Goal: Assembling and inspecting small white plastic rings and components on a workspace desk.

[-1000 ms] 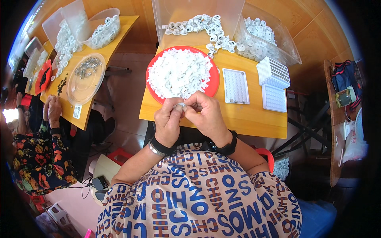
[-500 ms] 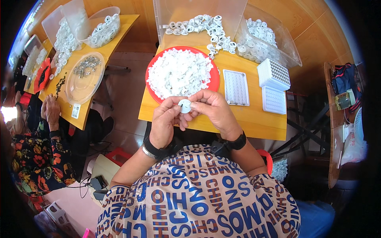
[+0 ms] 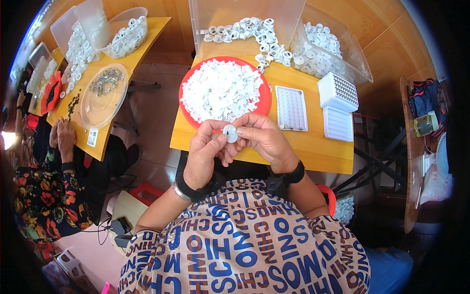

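Presently, a thin, round white disc (image 3: 229, 133), matt and apparently plastic, is held in front of the person, over the near edge of the table (image 3: 313, 157). It is pinched from both sides: the left hand (image 3: 201, 156) and the right hand (image 3: 268, 143) each have a closed grip on its rim, between thumb and fingers. A small dark mark or slot shows near its centre; which of the two cannot be told.

Directly beyond the hands sits a round, smooth red dish (image 3: 267, 93), heaped with small, irregular white pieces (image 3: 223, 88). The fingers overlap its near rim in view; contact cannot be confirmed.

Right of the dish lies a shallow rectangular white tray (image 3: 292, 110) with rows of round recesses. Further right, a neat stack of similar trays (image 3: 338, 89) shows dark dots on top, with another white tray (image 3: 338, 122) just nearer.

Toward the far side, a translucent container (image 3: 215, 12) and a clear tub (image 3: 357, 68) stand side by side; white ring-shaped pieces (image 3: 271, 49) with dark centres lie loose before them.

To the left, a second table (image 3: 155, 32) carries a clear round lid (image 3: 105, 115) bearing small metallic parts (image 3: 105, 82). A co-worker's hands (image 3: 63, 136) rest at its edge.
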The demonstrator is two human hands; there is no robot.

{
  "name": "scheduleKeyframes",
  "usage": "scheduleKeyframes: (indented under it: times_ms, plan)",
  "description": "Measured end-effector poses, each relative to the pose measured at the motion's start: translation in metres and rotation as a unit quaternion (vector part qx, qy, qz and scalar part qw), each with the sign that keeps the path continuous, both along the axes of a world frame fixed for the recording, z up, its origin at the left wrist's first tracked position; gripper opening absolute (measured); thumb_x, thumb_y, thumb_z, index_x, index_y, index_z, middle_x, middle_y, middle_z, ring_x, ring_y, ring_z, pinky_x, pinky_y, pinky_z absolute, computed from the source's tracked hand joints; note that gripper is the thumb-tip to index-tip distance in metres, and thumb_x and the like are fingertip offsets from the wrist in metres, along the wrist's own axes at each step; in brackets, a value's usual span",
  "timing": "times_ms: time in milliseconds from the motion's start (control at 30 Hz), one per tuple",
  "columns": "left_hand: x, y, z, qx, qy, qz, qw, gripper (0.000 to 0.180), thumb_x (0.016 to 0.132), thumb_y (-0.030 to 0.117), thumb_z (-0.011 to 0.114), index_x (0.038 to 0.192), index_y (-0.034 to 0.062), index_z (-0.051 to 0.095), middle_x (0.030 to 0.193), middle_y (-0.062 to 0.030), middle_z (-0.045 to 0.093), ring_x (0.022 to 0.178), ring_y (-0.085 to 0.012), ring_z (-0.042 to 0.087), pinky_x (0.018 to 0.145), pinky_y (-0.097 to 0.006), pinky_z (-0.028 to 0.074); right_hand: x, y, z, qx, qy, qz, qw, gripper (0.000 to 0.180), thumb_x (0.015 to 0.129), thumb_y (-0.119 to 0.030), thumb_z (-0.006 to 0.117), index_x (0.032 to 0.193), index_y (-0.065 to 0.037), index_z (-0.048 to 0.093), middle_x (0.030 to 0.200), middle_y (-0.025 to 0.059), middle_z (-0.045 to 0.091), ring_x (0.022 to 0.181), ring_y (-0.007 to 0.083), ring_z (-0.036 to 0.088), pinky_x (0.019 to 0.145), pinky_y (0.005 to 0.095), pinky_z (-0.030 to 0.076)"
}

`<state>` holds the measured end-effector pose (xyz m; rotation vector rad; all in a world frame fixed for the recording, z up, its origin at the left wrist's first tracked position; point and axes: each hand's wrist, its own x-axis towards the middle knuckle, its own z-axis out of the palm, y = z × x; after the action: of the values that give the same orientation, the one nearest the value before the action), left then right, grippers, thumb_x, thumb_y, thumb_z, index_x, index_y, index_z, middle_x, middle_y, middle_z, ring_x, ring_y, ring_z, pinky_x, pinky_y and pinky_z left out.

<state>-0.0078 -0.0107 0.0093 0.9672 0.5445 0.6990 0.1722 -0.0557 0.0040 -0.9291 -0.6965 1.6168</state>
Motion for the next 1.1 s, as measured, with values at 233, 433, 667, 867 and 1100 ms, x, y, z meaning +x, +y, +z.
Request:
scheduleKeyframes:
  times_ms: [233,433,667,867,1100]
  plan:
    - [0.002,-0.002,-0.002,0.055,0.003,0.024,0.998,0.025,0.095,0.019,0.047,0.112,0.0022,0.049,0.075,-0.0064,0.062,0.058,-0.0091,0.056,0.052,-0.018,0.044,-0.004,-0.001,0.005,0.0,0.004,-0.007,1.0,0.01,0.09,-0.006,0.057,0.099,0.0,0.059,0.085,0.0038,0.062,0.072,0.0084,0.058,0.069,0.0228,0.05]
    - [0.003,-0.003,-0.003,0.119,0.073,0.042,0.989,0.021,0.094,0.011,0.045,0.111,0.0019,0.052,0.083,-0.0044,0.061,0.067,-0.007,0.055,0.06,-0.019,0.044,-0.016,-0.005,0.018,0.063,-0.153,-0.079,0.983,0.01,0.087,-0.002,0.06,0.096,0.002,0.06,0.084,0.0037,0.065,0.074,0.0083,0.061,0.068,0.0223,0.05]
    - [0.002,-0.004,-0.004,0.183,0.099,0.048,0.977,0.017,0.095,0.008,0.045,0.108,0.0026,0.054,0.085,-0.0031,0.06,0.069,-0.0065,0.054,0.061,-0.02,0.044,-0.025,-0.009,0.024,0.176,-0.335,-0.118,0.918,0.008,0.083,0.0,0.064,0.091,0.003,0.062,0.079,0.0055,0.066,0.07,0.0093,0.064,0.065,0.0237,0.052]
    - [0.003,-0.006,-0.007,0.217,0.108,0.108,0.964,0.013,0.093,0.004,0.048,0.102,0.0,0.056,0.078,-0.0054,0.062,0.066,-0.0096,0.056,0.061,-0.023,0.046,-0.032,-0.009,0.029,0.193,-0.384,-0.136,0.893,0.01,0.08,0.002,0.065,0.089,0.002,0.061,0.077,0.0079,0.067,0.069,0.0125,0.066,0.063,0.0252,0.053]
    - [0.003,-0.008,-0.008,0.305,0.139,0.148,0.931,0.011,0.091,0.001,0.05,0.099,-0.0016,0.056,0.078,-0.0092,0.063,0.068,-0.0138,0.059,0.063,-0.026,0.047,-0.038,-0.007,0.032,0.206,-0.424,-0.167,0.866,0.009,0.077,0.003,0.065,0.083,0.001,0.059,0.075,0.0105,0.065,0.067,0.0161,0.067,0.061,0.0263,0.054]
